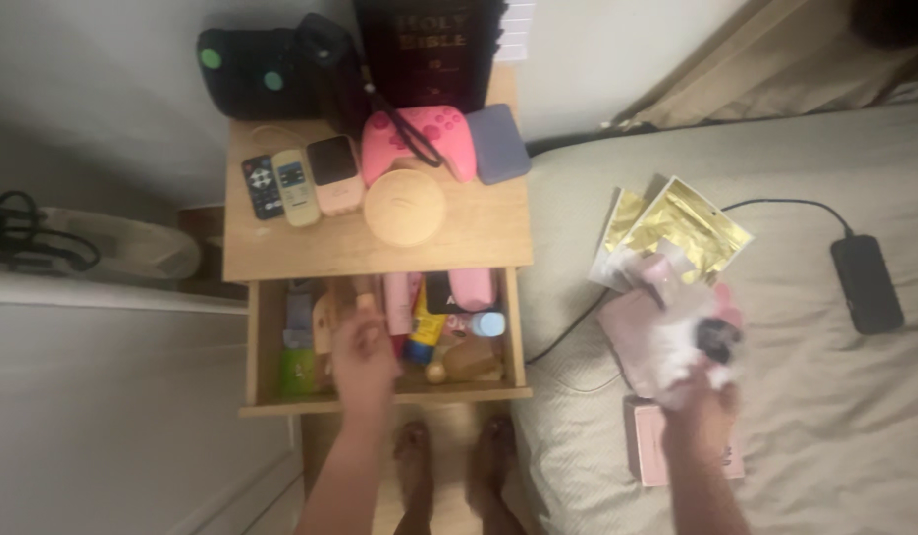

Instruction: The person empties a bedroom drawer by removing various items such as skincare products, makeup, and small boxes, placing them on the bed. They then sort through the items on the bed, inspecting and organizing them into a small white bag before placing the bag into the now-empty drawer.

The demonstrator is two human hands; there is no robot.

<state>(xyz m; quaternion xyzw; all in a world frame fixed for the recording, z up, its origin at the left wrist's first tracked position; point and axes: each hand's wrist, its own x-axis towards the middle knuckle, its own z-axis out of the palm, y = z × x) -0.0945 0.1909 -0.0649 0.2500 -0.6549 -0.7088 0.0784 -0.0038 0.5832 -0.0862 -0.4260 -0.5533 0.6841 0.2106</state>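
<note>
Left hand (363,355) hangs over the open drawer (264,359) of the wooden nightstand (479,233), fingers loosely spread and gripping nothing, though blur hides exactly what the fingertips touch. Over on the bed (796,416), the right hand (699,391) is closed around a soft white and pink bundle (692,332) with a dark patch, held above the sheet. It is too smeared to say what kind of thing it is.

Biggest piece first: the bed fills the right side, grey sheet, with a black power bank (866,283) and its cable lying well apart from the bundle. Gold foil pouches (689,228) sit just beyond the right hand, and a pink box (649,441) lies beside the wrist.

Then the nightstand top: a black book (426,50) at the back, a black case (249,71) beside it, a pink game controller (419,134), a round wooden lid-like disc (405,206), and three small remotes (300,180) in a row.

Down in the drawer, crowded: a pink tube (473,288), a blue-capped bottle (484,324), and a green packet (298,369) at the left edge. Bare feet (454,466) show below on the floor.
</note>
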